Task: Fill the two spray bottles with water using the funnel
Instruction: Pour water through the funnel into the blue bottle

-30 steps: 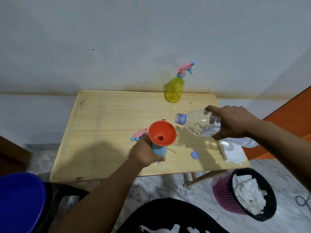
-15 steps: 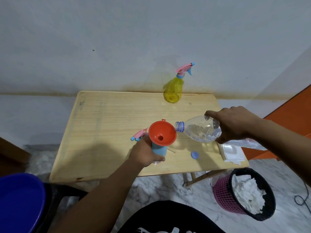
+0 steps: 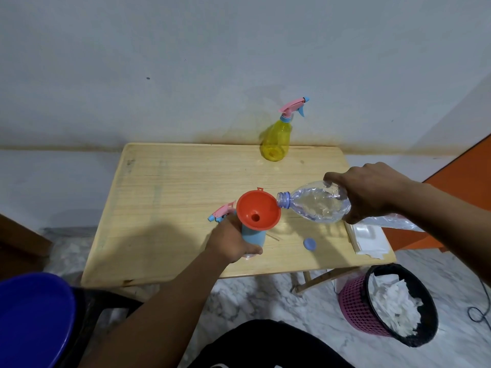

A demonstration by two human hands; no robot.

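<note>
An orange funnel point(image 3: 258, 209) sits in the neck of a blue spray bottle point(image 3: 253, 237) near the front of the wooden table point(image 3: 170, 197). My left hand point(image 3: 230, 241) grips that bottle's body. My right hand point(image 3: 372, 192) holds a clear plastic water bottle point(image 3: 316, 201) tipped on its side, its open mouth at the funnel's right rim. A pink and blue spray head point(image 3: 221, 211) lies just left of the funnel. A yellow spray bottle point(image 3: 276, 140) with its spray head on stands at the table's back edge.
A blue bottle cap point(image 3: 309, 244) and a thin stick lie on the table right of the blue bottle. White packets point(image 3: 368, 239) sit at the right edge. A pink bin point(image 3: 388, 308) of paper stands on the floor right; a blue tub point(image 3: 29, 317) is at lower left.
My right hand has brought the water bottle left and down, so its mouth went from above and right of the funnel to the funnel's rim. My left hand has stayed on the blue bottle.
</note>
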